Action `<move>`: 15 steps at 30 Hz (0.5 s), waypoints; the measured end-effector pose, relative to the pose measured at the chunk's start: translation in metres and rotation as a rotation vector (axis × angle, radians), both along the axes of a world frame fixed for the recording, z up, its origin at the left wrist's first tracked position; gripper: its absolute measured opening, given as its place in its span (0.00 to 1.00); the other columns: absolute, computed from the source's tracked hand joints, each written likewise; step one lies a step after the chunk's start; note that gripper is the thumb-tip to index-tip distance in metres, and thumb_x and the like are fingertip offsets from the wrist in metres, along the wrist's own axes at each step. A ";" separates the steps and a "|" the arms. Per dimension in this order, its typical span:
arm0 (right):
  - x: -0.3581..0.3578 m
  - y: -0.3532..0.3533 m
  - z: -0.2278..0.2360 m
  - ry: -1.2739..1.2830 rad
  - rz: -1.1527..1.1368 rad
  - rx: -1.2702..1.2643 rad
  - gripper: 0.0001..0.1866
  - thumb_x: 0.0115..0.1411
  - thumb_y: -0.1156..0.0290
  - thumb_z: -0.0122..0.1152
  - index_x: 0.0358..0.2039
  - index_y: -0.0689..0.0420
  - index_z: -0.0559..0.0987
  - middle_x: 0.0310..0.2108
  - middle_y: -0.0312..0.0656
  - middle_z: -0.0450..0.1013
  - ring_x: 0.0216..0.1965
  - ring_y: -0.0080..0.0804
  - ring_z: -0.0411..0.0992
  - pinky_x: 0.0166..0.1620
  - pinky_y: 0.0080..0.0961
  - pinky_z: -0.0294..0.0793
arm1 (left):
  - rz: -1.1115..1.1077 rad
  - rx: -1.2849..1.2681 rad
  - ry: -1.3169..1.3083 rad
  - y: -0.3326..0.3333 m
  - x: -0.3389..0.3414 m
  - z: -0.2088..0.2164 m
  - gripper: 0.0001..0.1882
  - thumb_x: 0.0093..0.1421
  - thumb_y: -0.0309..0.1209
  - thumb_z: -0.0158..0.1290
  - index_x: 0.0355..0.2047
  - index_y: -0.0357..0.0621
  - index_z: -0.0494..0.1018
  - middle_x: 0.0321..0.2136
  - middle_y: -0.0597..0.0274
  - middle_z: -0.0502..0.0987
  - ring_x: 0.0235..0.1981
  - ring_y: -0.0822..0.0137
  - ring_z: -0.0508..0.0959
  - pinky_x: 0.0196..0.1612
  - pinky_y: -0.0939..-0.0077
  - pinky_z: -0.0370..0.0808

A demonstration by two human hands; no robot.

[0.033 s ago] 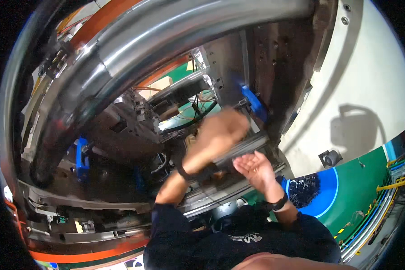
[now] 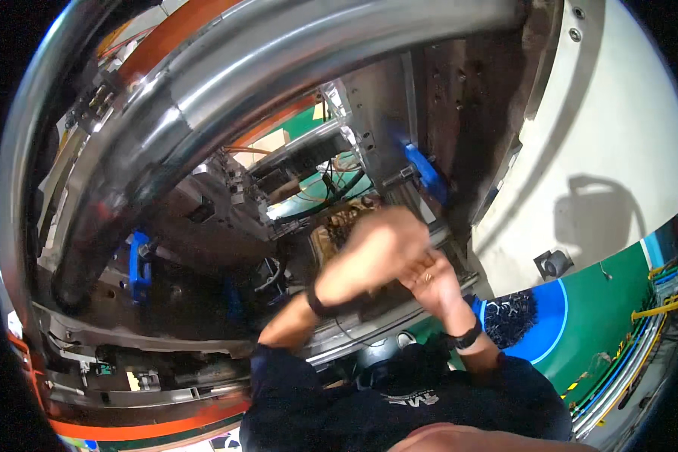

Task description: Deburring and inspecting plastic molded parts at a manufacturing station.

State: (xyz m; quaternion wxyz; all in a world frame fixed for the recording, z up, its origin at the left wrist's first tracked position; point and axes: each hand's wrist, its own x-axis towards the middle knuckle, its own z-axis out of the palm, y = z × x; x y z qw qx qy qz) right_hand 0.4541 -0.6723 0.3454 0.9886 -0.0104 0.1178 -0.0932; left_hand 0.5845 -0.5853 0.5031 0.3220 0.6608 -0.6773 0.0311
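Near metal edge (image 2: 380, 322), left hand (image 2: 390, 239) overlaps right hand (image 2: 437, 290), opening (image 2: 303, 200) beyond.

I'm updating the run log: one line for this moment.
left hand: blurred, grip unclear | right hand: palm up, cupped, contact with left unclear | blue tub: on green floor, dark pieces inside

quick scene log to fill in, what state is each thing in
right hand: palm up, partly hidden
left hand: blurred, in front of it, grip unclear
black wristbands: worn, one per wrist
blue tub: uncovered, holding dark pieces
white panel: partly in shadow
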 end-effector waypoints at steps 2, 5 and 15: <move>0.014 0.000 -0.007 -0.027 -0.013 0.061 0.23 0.68 0.55 0.38 0.45 0.61 0.75 0.43 0.45 0.76 0.46 0.39 0.73 0.55 0.37 0.69 | -0.062 0.085 -0.168 0.012 -0.026 -0.033 0.11 0.45 0.28 0.55 0.31 0.40 0.75 0.31 0.58 0.75 0.38 0.57 0.75 0.42 0.66 0.71; 0.022 -0.001 0.026 0.030 0.064 -0.216 0.24 0.69 0.55 0.35 0.46 0.61 0.75 0.44 0.42 0.75 0.46 0.36 0.73 0.54 0.35 0.70 | 0.015 0.096 -0.230 0.022 -0.032 -0.064 0.16 0.41 0.28 0.55 0.34 0.40 0.74 0.35 0.60 0.73 0.43 0.59 0.73 0.48 0.67 0.68; 0.040 0.016 0.002 0.061 0.049 -0.212 0.25 0.69 0.55 0.35 0.43 0.62 0.76 0.41 0.44 0.76 0.44 0.38 0.74 0.53 0.34 0.71 | 0.074 0.134 -0.036 0.039 -0.016 -0.080 0.11 0.49 0.26 0.54 0.35 0.40 0.74 0.34 0.55 0.76 0.39 0.55 0.77 0.45 0.64 0.71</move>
